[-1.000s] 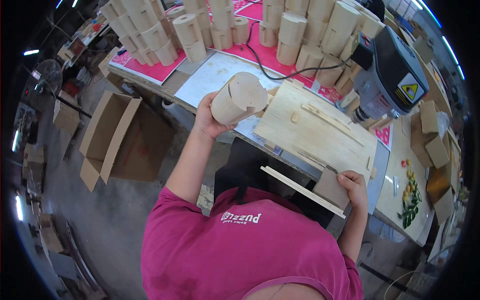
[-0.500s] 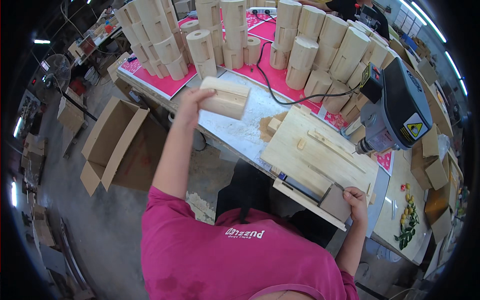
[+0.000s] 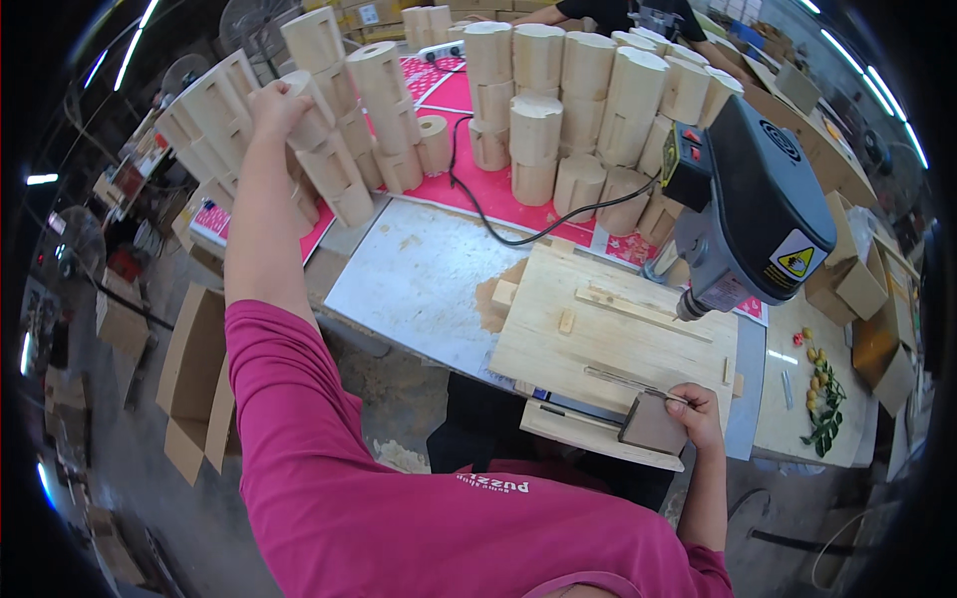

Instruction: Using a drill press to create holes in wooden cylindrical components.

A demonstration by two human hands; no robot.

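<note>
Cardboard, plain and brown, makes up the box [image 3: 184, 439] on the floor at the left, its flaps spread and one side hidden by the pink sleeve [image 3: 289, 369]; what lies at its bottom cannot be told. More cartons [image 3: 847, 284] stand at the far right, with clear plastic [image 3: 865, 221] at the top of one.

Pale wooden cylinders [image 3: 538, 140], smooth and many with slots or notches, are stacked on pink patterned sheets [image 3: 483, 189] along the back. The left hand [image 3: 279, 112] reaches into the left-hand stacks, fingers curled around the wooden cylinder [image 3: 313, 125], which sits tilted against the top of a slotted one. The right hand [image 3: 695, 414] pinches a flat grey-brown block [image 3: 653, 424] between thumb and fingers at the near edge of a plywood board [image 3: 618, 349] bearing thin wooden strips [image 3: 643, 313].

A black-and-grey drill head [image 3: 763, 199] hangs over the board's far right corner. Between board and stacks runs a broad white surface [image 3: 399, 264], dusted with sawdust — room for the left forearm, though neighbouring stacks crowd that hand closely. A black cable [image 3: 498, 234] curves along the far side.
</note>
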